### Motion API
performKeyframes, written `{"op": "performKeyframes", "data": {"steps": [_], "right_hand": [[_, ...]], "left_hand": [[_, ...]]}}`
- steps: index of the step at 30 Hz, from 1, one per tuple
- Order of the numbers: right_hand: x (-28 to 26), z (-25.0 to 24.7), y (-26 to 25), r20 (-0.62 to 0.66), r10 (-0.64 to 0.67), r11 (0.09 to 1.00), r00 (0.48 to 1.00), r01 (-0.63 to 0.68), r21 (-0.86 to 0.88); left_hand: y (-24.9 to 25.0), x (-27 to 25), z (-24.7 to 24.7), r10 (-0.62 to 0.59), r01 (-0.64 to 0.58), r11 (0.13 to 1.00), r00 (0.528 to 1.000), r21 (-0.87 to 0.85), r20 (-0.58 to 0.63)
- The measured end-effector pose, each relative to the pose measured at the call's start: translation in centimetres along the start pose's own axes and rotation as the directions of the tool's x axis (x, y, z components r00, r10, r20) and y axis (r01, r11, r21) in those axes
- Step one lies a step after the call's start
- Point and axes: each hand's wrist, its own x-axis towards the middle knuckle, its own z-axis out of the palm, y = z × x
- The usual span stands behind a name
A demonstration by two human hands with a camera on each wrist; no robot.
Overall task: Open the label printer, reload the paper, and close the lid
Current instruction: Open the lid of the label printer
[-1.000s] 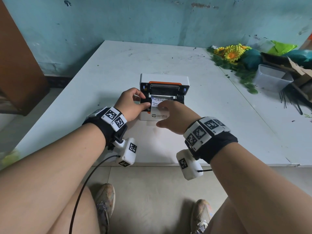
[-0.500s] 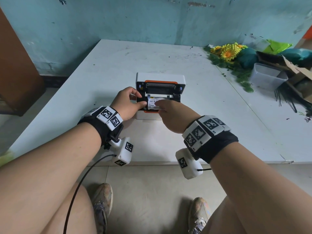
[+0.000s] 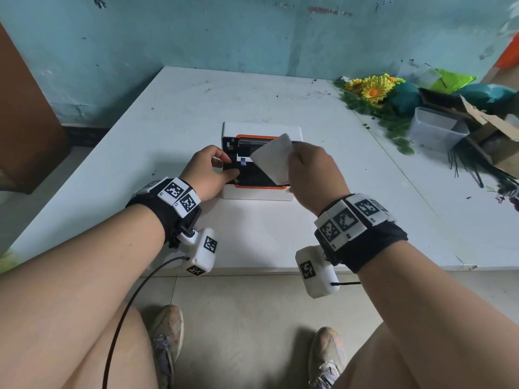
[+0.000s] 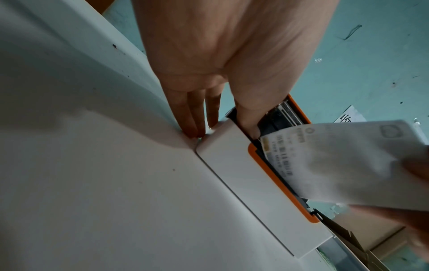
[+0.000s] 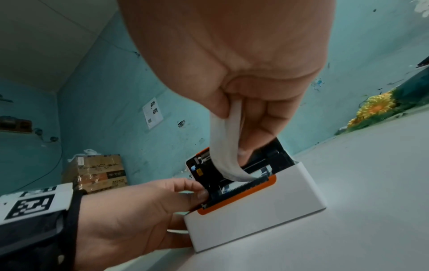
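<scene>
The white label printer (image 3: 258, 193) with an orange rim sits mid-table, its lid (image 3: 261, 129) tipped up at the back and the black paper bay exposed. My left hand (image 3: 227, 165) grips the printer's left wall, thumb inside the bay edge (image 4: 252, 128) and fingers down the outer side. My right hand (image 3: 292, 161) pinches a bent stack of printed label paper (image 3: 273, 160) by its right edge, holding it just above the bay. In the right wrist view the label paper (image 5: 226, 146) curves down toward the printer (image 5: 255, 210), its lower end at the bay's front edge.
Artificial sunflowers (image 3: 370, 89), a clear plastic tub (image 3: 435, 130) and a torn cardboard box (image 3: 483, 122) crowd the table's right side. A teal wall stands close behind. A brown cabinet (image 3: 25, 130) is at the left. The table's front edge (image 3: 252, 269) is near my wrists.
The label paper lay in the printer's bay under my right fingers; now my right hand has lifted it up and rightward out of the bay. My left hand still holds the printer.
</scene>
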Motion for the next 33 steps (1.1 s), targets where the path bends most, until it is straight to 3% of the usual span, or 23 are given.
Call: {"op": "performKeyframes", "data": {"steps": [3, 6, 11, 15, 17, 19, 23, 26, 29, 32, 33], "right_hand": [[0.1, -0.5, 0.2, -0.164, 0.032, 0.993, 0.986, -0.014, 0.113], [0.0, -0.8, 0.7, -0.244, 0.087, 0.97, 0.966, -0.025, 0.243], [0.6, -1.9, 1.2, -0.385, 0.264, 0.78, 0.884, 0.039, 0.624], [1.6, -2.6, 2.9, -0.475, 0.344, 0.656, 0.81, 0.155, 0.739], [2.4, -2.6, 4.4, -0.516, 0.349, 0.675, 0.782, 0.172, 0.718], [2.8, -2.7, 5.6, -0.526, 0.334, 0.764, 0.782, 0.102, 0.637], [3.1, -2.2, 8.1, -0.377, 0.301, 0.909, 0.876, -0.144, 0.392], [3.3, -1.5, 9.5, -0.218, 0.281, 0.954, 0.934, -0.248, 0.167], [3.7, -1.2, 10.3, -0.056, 0.374, 0.927, 0.926, -0.374, 0.015], [3.8, -1.0, 10.0, 0.067, 0.459, 0.888, 0.886, -0.459, -0.012], [3.7, -1.0, 9.6, 0.1, 0.46, 0.886, 0.882, -0.449, -0.113]], "left_hand": [[0.2, -0.1, 0.0, 0.007, -0.007, 1.0, 1.0, 0.008, -0.002], [0.4, -0.1, 0.2, 0.003, -0.003, 1.0, 1.0, 0.012, 0.003], [0.3, -0.2, 0.2, 0.013, -0.012, 0.999, 1.0, 0.043, -0.008], [0.5, -0.4, 0.4, -0.001, 0.002, 0.998, 1.0, 0.06, -0.013], [0.6, -0.5, 0.4, -0.021, 0.021, 0.998, 1.0, 0.051, -0.003], [0.7, -0.5, 0.3, -0.032, 0.032, 0.998, 0.999, 0.047, 0.011], [1.1, -0.7, 0.3, -0.055, 0.053, 0.998, 0.997, 0.042, 0.047], [1.1, -0.7, 0.2, -0.057, 0.055, 0.998, 0.996, 0.038, 0.062], [1.2, -0.9, 0.2, -0.065, 0.062, 0.997, 0.996, 0.051, 0.066], [1.4, -0.9, 0.2, -0.07, 0.067, 0.996, 0.995, 0.054, 0.071], [1.4, -0.9, 0.2, -0.072, 0.068, 0.996, 0.994, 0.058, 0.078]]}}
